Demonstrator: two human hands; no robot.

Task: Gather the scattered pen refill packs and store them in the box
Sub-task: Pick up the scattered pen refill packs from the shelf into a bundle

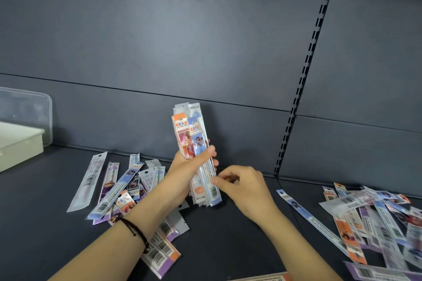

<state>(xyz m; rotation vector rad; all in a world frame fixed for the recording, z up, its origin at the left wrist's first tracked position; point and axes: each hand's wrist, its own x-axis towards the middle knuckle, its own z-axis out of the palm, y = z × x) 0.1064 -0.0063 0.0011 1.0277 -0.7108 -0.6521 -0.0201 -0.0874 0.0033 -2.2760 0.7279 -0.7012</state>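
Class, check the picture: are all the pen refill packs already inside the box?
No: the left hand grips a bundle of packs, and loose packs lie on the shelf, outside the box.

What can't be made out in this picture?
Head view:
- Box: cut off by the left edge; contents unseen.
- Right pile of refill packs: blurred, runs off the right edge; uncountable.
- Left pile of refill packs: partly hidden under the left forearm.
- Held bundle: print too small; left hand covers its middle.

A shop — dark metal display shelving [228, 242] with a slotted upright [304, 75], barcoded hang-hole refill packs [114, 194] loose on it
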